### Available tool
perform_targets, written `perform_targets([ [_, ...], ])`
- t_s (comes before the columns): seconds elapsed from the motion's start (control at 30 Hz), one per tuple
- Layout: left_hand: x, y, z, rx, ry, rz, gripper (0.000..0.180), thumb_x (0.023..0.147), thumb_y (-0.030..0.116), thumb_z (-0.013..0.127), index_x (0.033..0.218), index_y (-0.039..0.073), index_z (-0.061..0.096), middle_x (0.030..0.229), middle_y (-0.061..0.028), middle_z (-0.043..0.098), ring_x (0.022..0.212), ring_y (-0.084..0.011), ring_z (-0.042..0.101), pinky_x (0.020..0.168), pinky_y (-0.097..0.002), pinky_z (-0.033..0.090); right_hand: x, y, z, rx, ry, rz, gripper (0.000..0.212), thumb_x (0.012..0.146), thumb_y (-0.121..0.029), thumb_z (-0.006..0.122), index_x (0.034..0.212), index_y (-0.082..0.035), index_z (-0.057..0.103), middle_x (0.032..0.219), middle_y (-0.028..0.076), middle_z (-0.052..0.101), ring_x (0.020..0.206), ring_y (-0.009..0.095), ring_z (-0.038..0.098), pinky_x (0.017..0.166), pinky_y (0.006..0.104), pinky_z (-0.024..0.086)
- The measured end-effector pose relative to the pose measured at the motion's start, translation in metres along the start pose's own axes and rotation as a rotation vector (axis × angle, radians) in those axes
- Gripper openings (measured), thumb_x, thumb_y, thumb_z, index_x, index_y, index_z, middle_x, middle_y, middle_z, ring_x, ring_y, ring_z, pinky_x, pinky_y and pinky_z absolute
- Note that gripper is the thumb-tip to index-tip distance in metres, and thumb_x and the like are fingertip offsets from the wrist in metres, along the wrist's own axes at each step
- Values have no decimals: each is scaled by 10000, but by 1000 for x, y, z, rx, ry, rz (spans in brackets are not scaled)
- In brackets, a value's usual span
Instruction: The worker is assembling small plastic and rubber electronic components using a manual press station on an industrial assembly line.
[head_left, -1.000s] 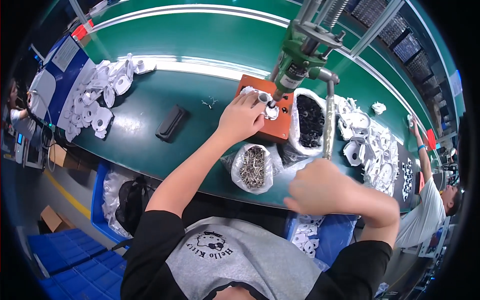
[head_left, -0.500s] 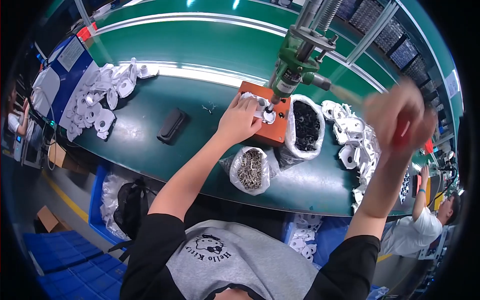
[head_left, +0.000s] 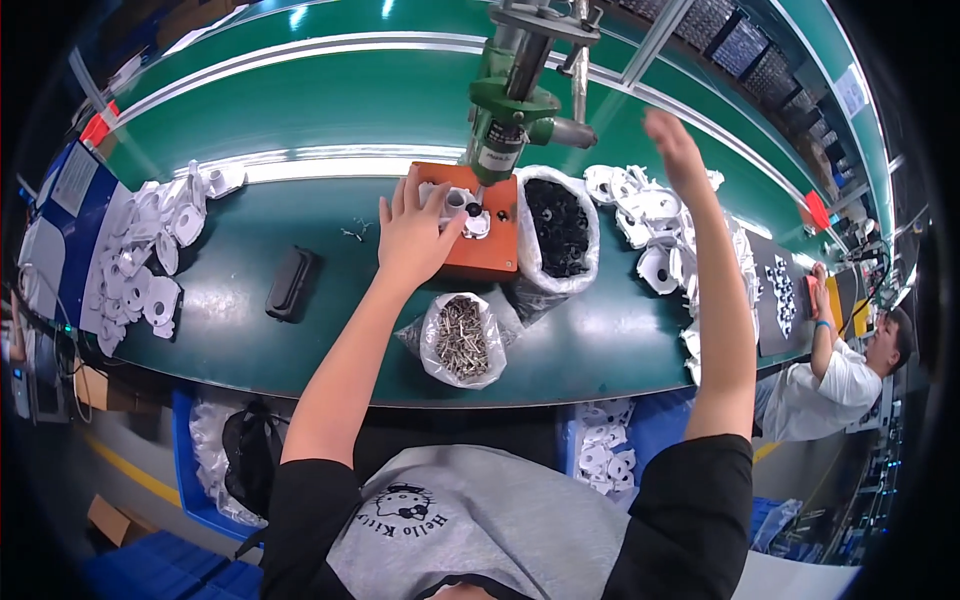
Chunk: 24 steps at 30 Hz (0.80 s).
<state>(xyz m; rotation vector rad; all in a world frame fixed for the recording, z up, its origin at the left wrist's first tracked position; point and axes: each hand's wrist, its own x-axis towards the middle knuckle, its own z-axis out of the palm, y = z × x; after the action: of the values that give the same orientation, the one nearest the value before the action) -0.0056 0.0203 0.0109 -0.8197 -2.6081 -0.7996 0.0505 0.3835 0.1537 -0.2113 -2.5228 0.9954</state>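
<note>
I see my left hand (head_left: 415, 232) laid flat, fingers close together, pressing one small white part (head_left: 458, 203) on the orange base plate (head_left: 487, 252) under the single green press (head_left: 508, 110). My right hand (head_left: 672, 145) hangs raised and empty, fingers together, above the right-hand heap of white parts (head_left: 655, 225). I count two open bags: one of silvery screws (head_left: 461, 338) near the bench's (head_left: 600, 335) front edge, one of black pieces (head_left: 560, 228) touching the plate. A second white heap (head_left: 150, 250) sits far left, one black block (head_left: 288, 283) between. Bare green bench lies around that block and behind the press.
</note>
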Motion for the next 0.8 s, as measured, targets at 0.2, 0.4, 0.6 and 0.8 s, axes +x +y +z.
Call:
perform_targets([
  [0.2, -4, -2, -8, -13, 67, 10, 407, 870, 361, 573, 1222, 159, 554, 1451, -212, 298, 1331, -373, 316, 1065, -598, 226, -162, 83, 27, -667, 258, -337, 212, 733, -44, 615, 943, -17, 612, 1107, 163, 589, 913, 352, 535, 809, 437, 433],
  [0.4, 3, -5, -19, -396, 182, 150, 368, 726, 111, 676, 1080, 85, 578, 1244, -217, 479, 1094, -408, 512, 911, -437, 441, -234, 92, 73, -390, 487, -22, 305, 730, 22, 547, 1007, -56, 650, 1241, 122, 544, 1080, 310, 515, 901, 382, 422],
  [0.6, -3, -1, -34, -754, 183, -167, 348, 786, 46, 617, 1124, 19, 537, 1031, -140, 554, 877, -244, 600, 749, -321, 502, -231, 113, 78, -107, 448, 136, 409, 771, 27, 530, 1173, -36, 574, 1376, 111, 447, 694, 154, 561, 679, 275, 457],
  [0.8, -13, -34, -72, -1486, 274, -527, 331, 845, 61, 574, 1111, -85, 444, 984, -156, 553, 798, -215, 621, 622, -308, 556, -232, 124, 77, -85, 475, 114, 340, 825, 30, 509, 1153, -24, 579, 1358, 111, 459, 718, 99, 557, 569, 204, 416],
])
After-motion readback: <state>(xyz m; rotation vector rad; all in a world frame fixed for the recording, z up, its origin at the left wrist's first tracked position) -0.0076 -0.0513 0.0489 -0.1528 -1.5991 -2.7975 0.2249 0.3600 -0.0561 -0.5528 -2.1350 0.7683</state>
